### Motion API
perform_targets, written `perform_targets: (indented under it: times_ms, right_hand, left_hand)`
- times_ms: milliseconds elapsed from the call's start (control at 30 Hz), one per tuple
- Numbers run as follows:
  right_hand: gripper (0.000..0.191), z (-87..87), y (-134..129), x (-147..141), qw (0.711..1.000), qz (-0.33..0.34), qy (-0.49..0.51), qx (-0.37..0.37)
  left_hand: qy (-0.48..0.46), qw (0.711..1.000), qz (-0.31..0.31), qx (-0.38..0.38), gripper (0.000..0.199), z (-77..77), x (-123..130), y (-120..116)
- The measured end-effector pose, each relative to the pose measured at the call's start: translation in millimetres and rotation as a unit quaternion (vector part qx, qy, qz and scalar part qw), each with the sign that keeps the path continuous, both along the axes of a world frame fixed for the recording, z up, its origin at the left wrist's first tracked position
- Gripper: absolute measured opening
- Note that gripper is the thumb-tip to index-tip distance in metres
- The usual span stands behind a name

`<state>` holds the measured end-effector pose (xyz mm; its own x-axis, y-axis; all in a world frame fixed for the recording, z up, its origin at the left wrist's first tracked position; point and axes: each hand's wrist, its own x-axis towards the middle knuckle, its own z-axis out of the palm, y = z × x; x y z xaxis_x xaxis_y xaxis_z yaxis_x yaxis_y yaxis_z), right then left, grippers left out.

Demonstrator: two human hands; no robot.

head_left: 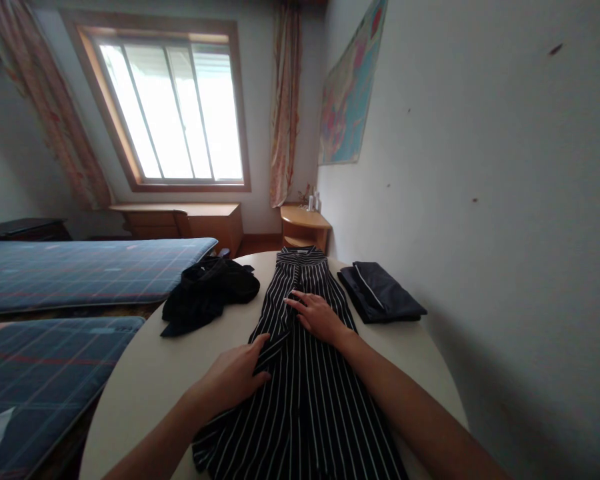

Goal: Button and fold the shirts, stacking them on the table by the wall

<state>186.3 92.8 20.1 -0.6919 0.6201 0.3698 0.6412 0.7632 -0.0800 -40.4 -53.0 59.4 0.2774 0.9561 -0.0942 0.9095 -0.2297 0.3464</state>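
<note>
A black garment with white stripes [325,380] lies lengthwise on the round pale table [125,393], its collar at the far edge. My right hand [320,318] rests on the upper middle of the garment, palm down, with its fingers spread. At the garment's left side is my left hand [235,377], thumb and fingers apart, next to a striped strip or fold that slants across the cloth. The lower part of the garment spreads wide toward me and runs out of the picture.
A crumpled black cloth [210,290] lies on the table's left, and folded dark clothes [383,293] on its right. Two plaid mattresses [80,273] stand to the left. A white wall [505,253] rises along the right. A corner shelf [305,217] is behind the table.
</note>
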Motion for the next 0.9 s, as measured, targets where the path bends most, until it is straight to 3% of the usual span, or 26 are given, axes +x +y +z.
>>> perform_targets:
  times_ms: [67,200,367,533,700,900]
  right_hand:
    - [0.056,3.5,-11.2,-4.2,1.0,0.02,-0.011,0.005]
    - [0.031,9.0,-24.8,-11.4,0.998,0.054,-0.031,0.008]
    - [0.03,13.5,-27.3,-8.4,0.998,-0.026,0.056,0.02]
    - [0.023,9.0,-40.6,-0.1,0.997,-0.064,0.052,-0.004]
    - [0.011,20.3,-81.9,-4.8,0.992,-0.112,0.046,-0.038]
    - [0.031,32.6,-162.1,-26.1,0.991,0.04,0.017,-0.128]
  left_hand:
    - [-0.011,1.0,-0.014,-0.002,0.072,2.0,-3.6,-8.3]
    - [-0.033,0.999,-0.025,0.001,0.077,10.5,-0.5,-22.3]
    - [-0.069,0.997,-0.032,0.002,0.076,25.7,9.1,-43.3]
    - [-0.077,0.995,-0.059,-0.018,0.077,21.4,8.4,-54.1]
    - [-0.132,0.99,0.027,0.034,0.045,12.0,-9.2,-37.8]
    - [-0.198,0.968,0.135,0.067,0.042,10.0,-38.6,-25.1]
